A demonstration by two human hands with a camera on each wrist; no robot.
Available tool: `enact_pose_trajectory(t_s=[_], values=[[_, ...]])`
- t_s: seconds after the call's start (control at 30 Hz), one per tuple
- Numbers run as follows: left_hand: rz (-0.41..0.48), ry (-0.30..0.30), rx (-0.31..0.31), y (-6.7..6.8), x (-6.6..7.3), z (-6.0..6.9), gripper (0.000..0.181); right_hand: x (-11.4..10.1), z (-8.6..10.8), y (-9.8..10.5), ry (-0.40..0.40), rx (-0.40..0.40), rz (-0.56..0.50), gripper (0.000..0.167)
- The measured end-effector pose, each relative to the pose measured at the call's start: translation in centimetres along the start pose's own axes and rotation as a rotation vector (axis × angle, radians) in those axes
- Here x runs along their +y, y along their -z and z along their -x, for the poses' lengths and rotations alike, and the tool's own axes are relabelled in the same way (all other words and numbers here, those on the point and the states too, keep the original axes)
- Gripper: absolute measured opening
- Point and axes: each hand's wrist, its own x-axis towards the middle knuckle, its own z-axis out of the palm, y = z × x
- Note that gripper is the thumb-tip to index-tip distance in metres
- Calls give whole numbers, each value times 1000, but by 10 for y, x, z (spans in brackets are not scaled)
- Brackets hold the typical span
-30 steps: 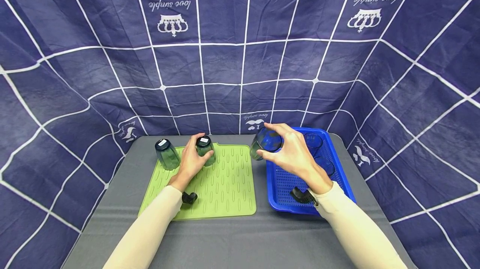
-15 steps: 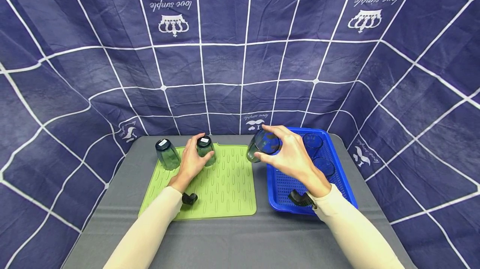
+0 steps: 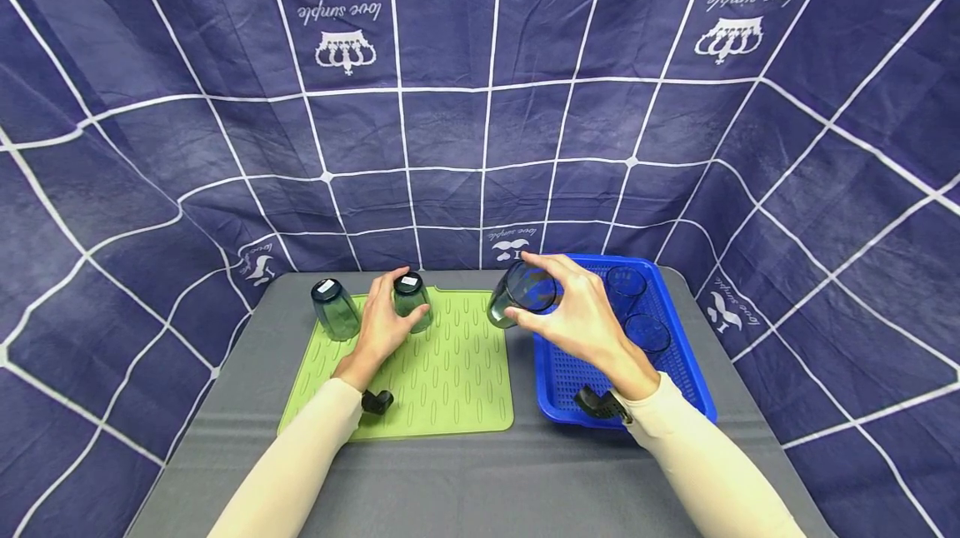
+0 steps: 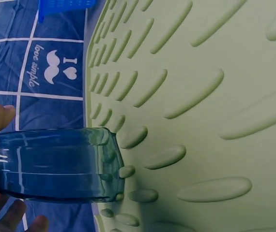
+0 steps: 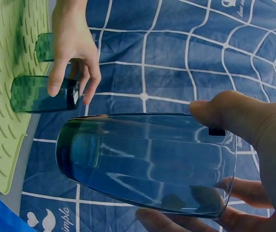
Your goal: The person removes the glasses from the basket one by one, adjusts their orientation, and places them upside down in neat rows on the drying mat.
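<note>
My left hand grips a tinted drinking glass near its base. That glass stands upside down on the green ridged mat, and in the left wrist view its rim meets the mat. A second upturned glass stands to the left of the hand. My right hand holds another glass in the air between mat and basket, thumb on one side and fingers on the other, near the rim. This glass is tilted, its base pointing left toward the mat.
On the right lies a blue plastic basket with a perforated floor. Inside are two glasses, a far one and a nearer one. A blue checked cloth hangs behind and beside the grey tabletop.
My right hand has carried its glass a little to the left and slightly lower, from the basket's edge toward the mat. The left hand and its glass stay in place.
</note>
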Motion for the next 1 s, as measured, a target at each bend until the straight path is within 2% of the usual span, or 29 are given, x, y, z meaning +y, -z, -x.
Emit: enact_pose_trajectory(t_s=[0.27,0.8,1.0], values=[[11,-73,12,6,10,4,86,0,2,-2,18,33,-16,82],[27,-139,50,18,40,16,86,-8,7,-1,35,63,-67,79],[48,-189,69,24,49,21,84,-10,7,-3,23,44,-150,78]])
